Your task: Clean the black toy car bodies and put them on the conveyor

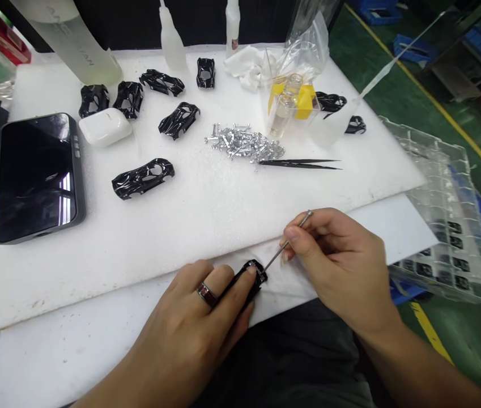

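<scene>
My left hand point(200, 317) is closed around a black toy car body point(258, 277), near the front edge of the work surface. Its fingers cover much of the body. Between thumb and fingers, my right hand point(333, 260) pinches a thin metal rod point(285, 245), slanted so that its lower tip meets the end of that car body. A pile of small silver parts point(244, 143) lies on the white foam board point(206, 215), with black tweezers point(302, 164) beside it. Another black car body point(143, 178) rests on the board to the left.
At left lie a black phone-like device point(38, 175) and a white earbud case point(105, 127). Bottles, including a white squeeze bottle point(172, 39), stand at the back. A glass vial point(285, 107) sits by a yellow block point(306, 102). A clear compartment tray point(444, 209) is at right.
</scene>
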Demonstrator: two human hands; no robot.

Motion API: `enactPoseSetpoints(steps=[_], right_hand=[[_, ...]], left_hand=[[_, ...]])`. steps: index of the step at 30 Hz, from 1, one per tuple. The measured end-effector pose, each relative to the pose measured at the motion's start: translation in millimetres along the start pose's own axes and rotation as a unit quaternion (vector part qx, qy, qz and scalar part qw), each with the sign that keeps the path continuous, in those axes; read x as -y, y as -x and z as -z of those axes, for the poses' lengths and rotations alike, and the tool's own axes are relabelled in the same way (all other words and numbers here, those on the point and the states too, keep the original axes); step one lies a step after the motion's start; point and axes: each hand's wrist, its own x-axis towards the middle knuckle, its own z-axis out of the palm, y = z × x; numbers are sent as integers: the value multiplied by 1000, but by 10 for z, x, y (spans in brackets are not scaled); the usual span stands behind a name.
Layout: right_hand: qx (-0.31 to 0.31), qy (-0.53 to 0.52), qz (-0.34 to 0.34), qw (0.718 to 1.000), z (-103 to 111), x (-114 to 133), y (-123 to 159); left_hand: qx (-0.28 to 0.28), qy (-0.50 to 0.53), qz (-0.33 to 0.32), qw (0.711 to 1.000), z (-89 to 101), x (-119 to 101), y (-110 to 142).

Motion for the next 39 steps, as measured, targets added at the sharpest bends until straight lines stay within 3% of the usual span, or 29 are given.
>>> enactPoseSetpoints(steps=[6, 9, 13, 16, 20, 25, 28, 31, 35, 39], right_hand=[[-92, -67, -3, 994, 14, 41, 12], [-92, -13, 59, 994, 104, 251, -108], [-164, 68, 216, 960, 264, 583, -571], [-179, 56, 280, 942, 324, 701, -1040], [-168, 87, 294, 937, 302, 677, -1498], [-173, 140, 263, 939, 253, 617, -1724], [-127, 185, 220, 949, 253, 625, -1708], [-79, 268, 164, 946, 263, 644, -1513], [-124, 286, 183, 932, 293, 541, -1033], [-126, 220, 138, 957, 363, 205, -558]], left_hand=[[-2, -2, -1, 1000, -6, -3, -9], [-10, -4, 0, 1000, -22, -15, -23], [-34, -3, -11, 999, -56, -13, -43], [-42, -11, -19, 999, -76, -1, -50], [-47, -10, -21, 999, -83, 8, -44], [-34, -24, -20, 999, -70, 0, -47], [-32, -20, -18, 999, -58, -7, -51], [-32, -16, -17, 999, -58, -5, -49], [-28, -15, -14, 999, -56, 0, -45], [-10, -16, -5, 1000, -19, -11, -43]])
